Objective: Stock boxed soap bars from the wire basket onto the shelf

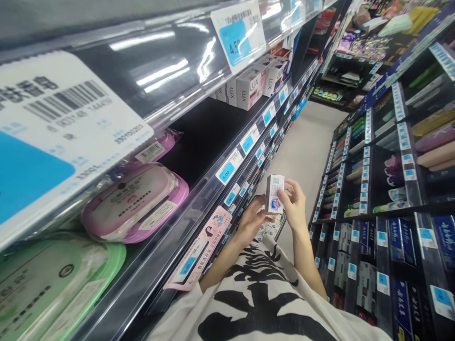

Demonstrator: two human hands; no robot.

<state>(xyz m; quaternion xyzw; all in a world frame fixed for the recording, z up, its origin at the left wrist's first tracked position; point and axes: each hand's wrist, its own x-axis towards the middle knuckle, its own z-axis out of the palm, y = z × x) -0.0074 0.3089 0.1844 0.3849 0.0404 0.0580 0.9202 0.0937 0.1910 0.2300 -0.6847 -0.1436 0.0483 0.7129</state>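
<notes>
In front of my body, between both hands, is a small white soap box (275,195) with a blue and red logo, held upright. My right hand (295,203) grips its right side, thumb on the front face and fingers behind. At its lower left edge my left hand (250,220) supports the box with curled fingers, partly hidden behind it. Just below the hands, a container holding several light-coloured packs (272,228) shows in part.
Close on my left runs a shelf (209,137) with price tags. On it stand LUX soap boxes (250,86), a pink soap dish pack (137,203) and a green one (60,284). Packed shelves (377,218) line the right. The aisle floor (302,142) stretches ahead between them.
</notes>
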